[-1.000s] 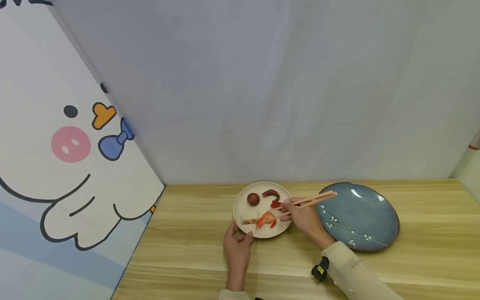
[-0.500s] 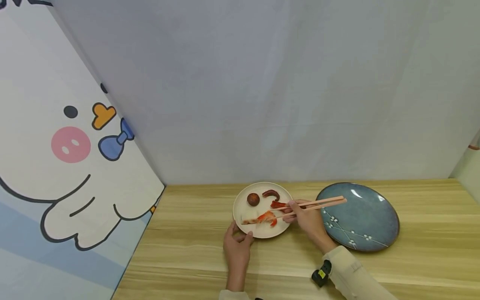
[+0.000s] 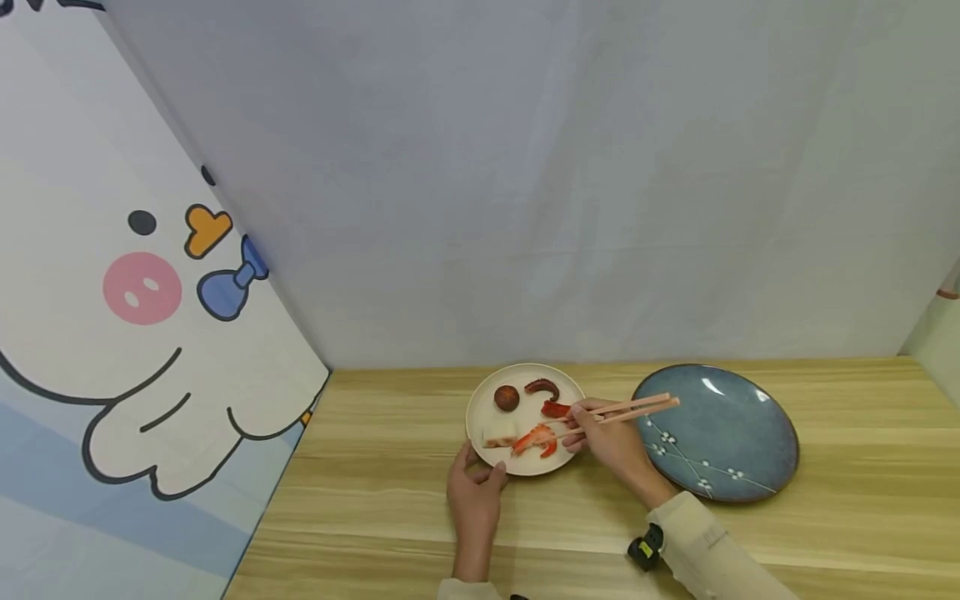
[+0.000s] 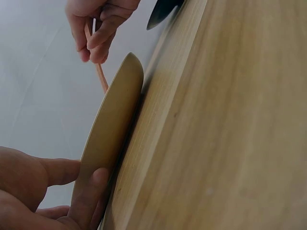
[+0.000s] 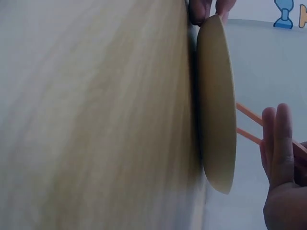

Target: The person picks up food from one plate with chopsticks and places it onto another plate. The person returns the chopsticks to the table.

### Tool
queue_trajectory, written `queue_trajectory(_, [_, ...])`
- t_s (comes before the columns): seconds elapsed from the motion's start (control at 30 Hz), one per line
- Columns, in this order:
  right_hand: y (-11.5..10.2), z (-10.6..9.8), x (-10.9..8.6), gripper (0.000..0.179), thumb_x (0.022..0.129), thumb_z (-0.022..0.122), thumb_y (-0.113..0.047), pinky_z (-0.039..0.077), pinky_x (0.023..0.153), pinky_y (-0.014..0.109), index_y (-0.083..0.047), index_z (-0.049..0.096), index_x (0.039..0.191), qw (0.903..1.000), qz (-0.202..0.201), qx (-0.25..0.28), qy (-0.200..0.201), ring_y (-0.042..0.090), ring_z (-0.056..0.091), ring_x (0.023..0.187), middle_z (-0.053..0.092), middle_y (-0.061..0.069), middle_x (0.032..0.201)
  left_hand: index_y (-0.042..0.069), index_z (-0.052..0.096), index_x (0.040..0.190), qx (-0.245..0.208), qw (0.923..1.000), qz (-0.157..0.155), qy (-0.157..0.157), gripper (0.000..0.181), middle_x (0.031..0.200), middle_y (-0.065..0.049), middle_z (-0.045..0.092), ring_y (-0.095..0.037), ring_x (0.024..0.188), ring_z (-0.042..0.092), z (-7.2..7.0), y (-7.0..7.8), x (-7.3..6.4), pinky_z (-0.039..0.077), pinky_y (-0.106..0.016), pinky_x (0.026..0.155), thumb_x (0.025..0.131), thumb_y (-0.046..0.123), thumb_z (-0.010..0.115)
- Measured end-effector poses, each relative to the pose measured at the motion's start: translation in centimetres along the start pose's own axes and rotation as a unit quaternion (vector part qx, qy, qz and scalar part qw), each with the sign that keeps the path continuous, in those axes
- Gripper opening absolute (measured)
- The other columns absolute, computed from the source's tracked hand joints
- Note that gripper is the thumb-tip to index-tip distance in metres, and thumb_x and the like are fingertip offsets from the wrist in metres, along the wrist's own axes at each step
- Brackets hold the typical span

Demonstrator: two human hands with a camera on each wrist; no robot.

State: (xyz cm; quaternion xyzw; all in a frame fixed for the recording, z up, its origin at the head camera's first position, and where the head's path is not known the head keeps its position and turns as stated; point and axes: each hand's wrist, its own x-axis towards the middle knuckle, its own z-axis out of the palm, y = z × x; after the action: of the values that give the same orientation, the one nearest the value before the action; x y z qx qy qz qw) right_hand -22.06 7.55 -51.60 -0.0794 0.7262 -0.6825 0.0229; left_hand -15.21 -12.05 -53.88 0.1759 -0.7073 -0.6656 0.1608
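My left hand [image 3: 476, 492] pinches the near-left rim of a small cream plate [image 3: 480, 412], thumb at the rim and fingers against the outer wall in the left wrist view. My right hand [image 3: 611, 442] holds a pair of pink chopsticks [image 3: 637, 408] over the plate's right side. Their tips meet an orange-red shrimp [image 3: 534, 438] lying at the plate's front. Around it are a white piece with a browned edge [image 3: 500, 437], a round brown piece [image 3: 507, 398], a curled dark-red tentacle [image 3: 543, 387] and a red piece [image 3: 555, 409] partly behind the right fingers.
A large blue oval plate [image 3: 720, 425] with white blossoms stands to the right, partly behind the right hand. Both plates rest on a wooden table [image 3: 375, 500]. Behind rises a pale cloth [image 3: 525, 183], and a cartoon-printed panel [image 3: 90, 333] leans at left.
The chopsticks shifted right, then slightly back left. The shrimp's left end swung up towards the white piece and has come back down. My left hand and both plates have stayed put.
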Motion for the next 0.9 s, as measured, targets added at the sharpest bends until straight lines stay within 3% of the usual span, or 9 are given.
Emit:
queue_trajectory(0.23, [-0.7,0.2,-0.3,0.024,0.109,0.052,-0.001,0.067,0.059,0.027,0.017,0.066,0.102,0.9975,-0.013,-0.024,0.066,0.017,0.074,0.065,0.071,0.029,0.083,-0.021,0.046,0.145,0.004,0.9999,0.009,0.002,0.063,0.125,-0.032,0.061,-0.021,0.076,0.069,0.1,0.0,0.1,0.064,-0.023,0.063,0.088,-0.016,0.073])
queue_trajectory(0.53, [-1.4,-1.3,-0.4,0.025,0.111,0.052,-0.004,0.068,0.061,0.032,0.017,0.065,0.105,0.9982,0.022,-0.01,0.055,0.018,0.075,0.067,0.074,0.027,0.083,-0.021,0.047,0.144,-0.003,1.0,0.007,0.002,0.063,0.124,-0.031,0.061,-0.019,0.076,0.068,0.3,-0.1,0.2,0.065,-0.023,0.063,0.087,-0.017,0.073])
queue_trajectory(0.9, [-1.2,-1.9,-0.6,0.022,0.106,0.057,0.003,0.068,0.06,0.03,0.02,0.069,0.1,0.9973,-0.009,-0.033,0.065,0.014,0.074,0.062,0.074,0.028,0.082,-0.022,0.047,0.144,0.007,0.9998,0.013,0.01,0.063,0.125,-0.032,0.061,-0.027,0.079,0.07,0.6,-0.4,0.4,0.066,-0.026,0.063,0.087,-0.018,0.073])
